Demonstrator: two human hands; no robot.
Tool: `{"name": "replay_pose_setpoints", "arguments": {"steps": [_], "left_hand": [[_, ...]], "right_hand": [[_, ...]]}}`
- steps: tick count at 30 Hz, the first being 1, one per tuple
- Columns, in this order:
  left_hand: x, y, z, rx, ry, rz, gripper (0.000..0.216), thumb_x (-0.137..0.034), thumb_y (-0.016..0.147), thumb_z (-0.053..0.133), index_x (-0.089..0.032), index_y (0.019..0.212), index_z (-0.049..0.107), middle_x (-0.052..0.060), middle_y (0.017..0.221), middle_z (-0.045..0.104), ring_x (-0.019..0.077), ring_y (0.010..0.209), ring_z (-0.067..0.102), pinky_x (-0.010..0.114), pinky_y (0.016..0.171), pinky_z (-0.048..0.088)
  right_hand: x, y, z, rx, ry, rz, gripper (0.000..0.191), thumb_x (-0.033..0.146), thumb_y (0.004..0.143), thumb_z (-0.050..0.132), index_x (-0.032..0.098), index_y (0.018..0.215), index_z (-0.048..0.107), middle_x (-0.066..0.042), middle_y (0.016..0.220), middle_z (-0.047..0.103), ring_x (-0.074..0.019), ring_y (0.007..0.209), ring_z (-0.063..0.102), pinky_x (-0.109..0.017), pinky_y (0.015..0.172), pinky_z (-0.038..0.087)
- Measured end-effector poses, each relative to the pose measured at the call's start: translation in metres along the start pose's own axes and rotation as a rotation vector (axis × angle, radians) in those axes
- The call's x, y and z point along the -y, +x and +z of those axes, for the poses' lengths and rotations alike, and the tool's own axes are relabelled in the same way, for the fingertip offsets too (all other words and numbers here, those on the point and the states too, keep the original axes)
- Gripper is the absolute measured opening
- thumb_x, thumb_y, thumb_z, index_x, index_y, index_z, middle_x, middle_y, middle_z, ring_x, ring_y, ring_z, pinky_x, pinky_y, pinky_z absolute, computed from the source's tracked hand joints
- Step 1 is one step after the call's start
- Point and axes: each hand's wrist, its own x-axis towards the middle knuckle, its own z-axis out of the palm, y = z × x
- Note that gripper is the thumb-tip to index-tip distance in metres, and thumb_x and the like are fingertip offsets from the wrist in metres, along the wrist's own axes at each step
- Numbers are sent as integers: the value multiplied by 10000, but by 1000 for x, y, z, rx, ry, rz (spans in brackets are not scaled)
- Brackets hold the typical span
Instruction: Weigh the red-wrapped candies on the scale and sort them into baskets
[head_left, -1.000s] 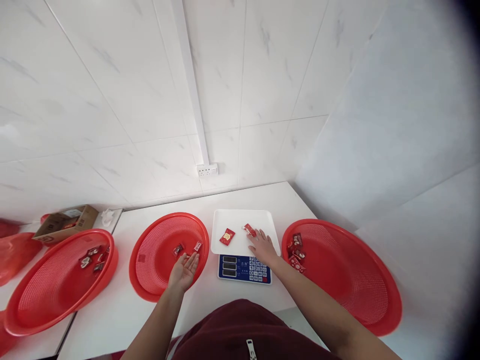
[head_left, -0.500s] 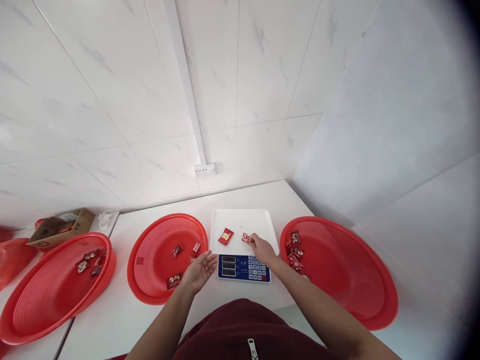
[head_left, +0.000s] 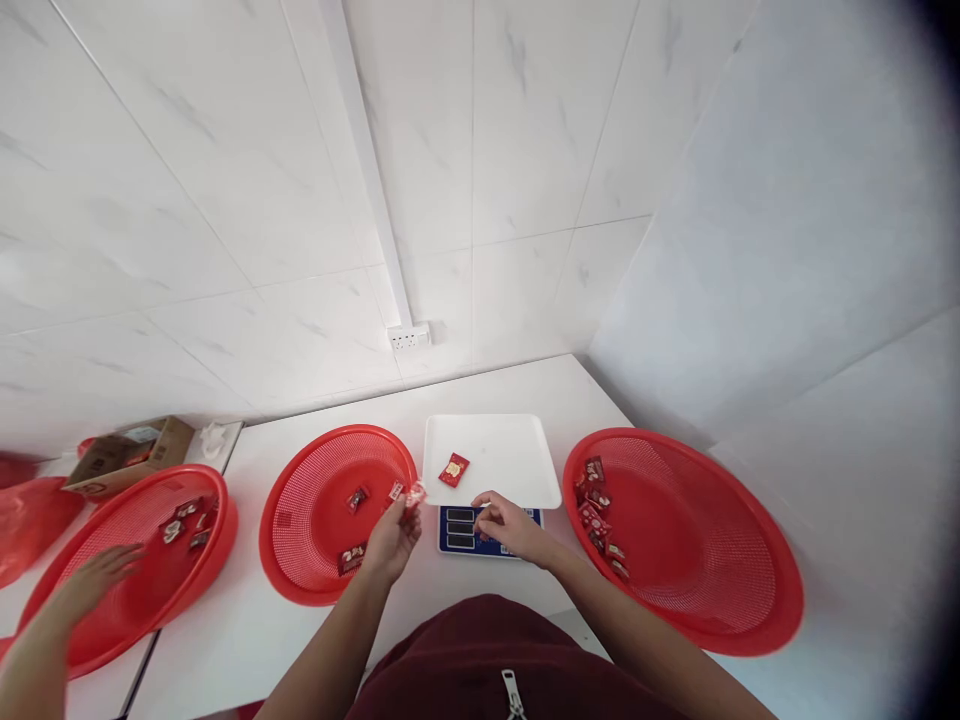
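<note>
Red-and-white wrapped candy (head_left: 415, 495) is pinched between the thumb and fingers of my left hand (head_left: 394, 545). Taking the scale's white pan (head_left: 510, 450) as clock centre, wall at twelve, both are at eight o'clock, by the rim of the middle red basket (head_left: 304, 530). Half a second ago this hand was open, palm up.

My right hand (head_left: 517, 530) is at six o'clock, over the keypad of the electronic scale (head_left: 480, 547), fingers loosely curled, their grip let go. It previously pinched a candy on the pan; that piece has left the pan. One red-and-gold packet (head_left: 454, 470) remains, at nine o'clock on it, unmoved.

Three pieces show in the middle basket. At four o'clock, the right-hand red basket (head_left: 697, 540) holds a cluster of packets (head_left: 595, 505) along its nine-o'clock side. At nine, beyond the middle basket, a co-worker's hand (head_left: 97, 582) has newly appeared over the far-left red basket (head_left: 124, 510).
</note>
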Motion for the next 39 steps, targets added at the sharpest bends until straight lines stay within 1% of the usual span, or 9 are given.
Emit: {"name": "replay_pose_setpoints", "arguments": {"steps": [4,11,16,23,28,31,34,36,39], "left_hand": [[-8,8,-8,-87,-86,-25,309,-395,893,394,-155,796,563,40,739,617,85,598,580,201,604,487],[11,40,45,112,810,293,220,-335,808,543,-166,945,580,82,938,617,167,847,586,304,788,453],[9,70,77,132,1161,486,263,-188,711,629,-223,968,584,75,1122,544,247,1175,394,370,988,279],[9,82,84,187,1454,596,452,-53,724,499,-173,1160,492,144,1206,457,279,1170,407,413,977,296],[16,53,85,336,1457,676,640,-66,716,498,-181,1323,333,128,1314,365,223,1169,431,336,966,362],[32,18,81,648,1400,808,699,-74,699,513,-220,1349,300,96,1297,397,194,1173,432,320,988,362],[49,-11,70,910,1340,902,696,-75,708,500,-231,1355,297,103,1275,424,197,1177,428,346,997,362],[55,-21,59,926,1311,893,689,-99,721,511,-226,1360,288,111,1270,434,202,1175,429,360,997,361],[52,-25,42,777,1262,786,645,-238,739,580,-202,1334,333,122,1271,445,212,1155,442,368,980,370]], "right_hand": [[-6,-17,-15,-90,-19,111,238,299,739,552,216,959,510,13,739,580,-157,729,584,-321,734,458],[-30,-48,-23,-193,-27,194,278,325,702,556,201,950,537,5,706,551,-175,727,563,-333,731,446],[-41,-63,-20,-275,8,187,304,359,692,560,196,949,548,11,692,537,-166,702,549,-322,707,449],[-62,-86,-17,-343,61,216,319,338,683,576,193,966,550,0,744,566,-158,699,551,-316,697,444],[-56,-84,-16,-374,88,235,365,411,717,568,189,1006,550,-13,763,587,-168,733,572,-330,723,442],[-44,-72,-14,-371,145,304,473,505,736,543,193,1090,518,-40,855,612,-168,753,584,-324,701,447],[-34,-60,-8,-261,130,314,441,570,763,491,177,946,571,-45,842,621,-157,731,577,-298,658,439],[-30,-54,-2,-191,73,226,428,579,773,473,164,774,575,-31,744,608,-144,682,554,-278,627,424],[-24,-47,6,-195,-4,145,413,564,776,474,167,682,537,-1,620,553,-126,594,498,-261,575,395]]}}
